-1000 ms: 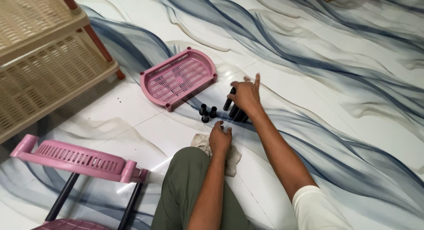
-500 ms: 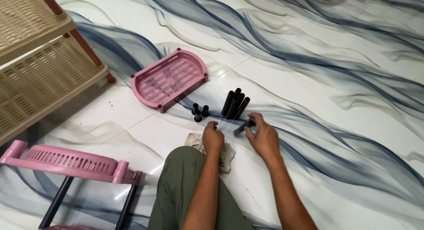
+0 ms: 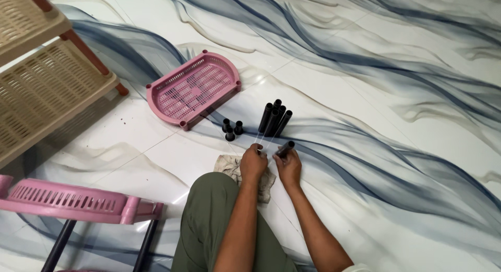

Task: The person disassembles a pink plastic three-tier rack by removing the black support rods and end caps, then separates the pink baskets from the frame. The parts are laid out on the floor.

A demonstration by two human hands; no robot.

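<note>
Glossy white floor tiles with blue-grey wavy streaks filled the view, person seated on them, one knee in olive trousers raised at bottom centre. Right hand was closed around the lower end of a short black tube, tube tilted up and away from the fingers, its open end pointing toward the far side. Left hand sat right beside it, fist closed, pinching what looked like a thin clear strand; cannot tell exactly what it was. Both forearms ran up from the bottom edge, wrists nearly touching. Under the left hand lay a crumpled dirty rag on the floor. Just beyond the hands lay a bundle of black tubes, side by side, and left of them three small black caps clustered together. Farther left, a pink slotted tray lay flat. A beige shelf rack stood at upper left, a pink shelf on black legs at lower left.
</note>
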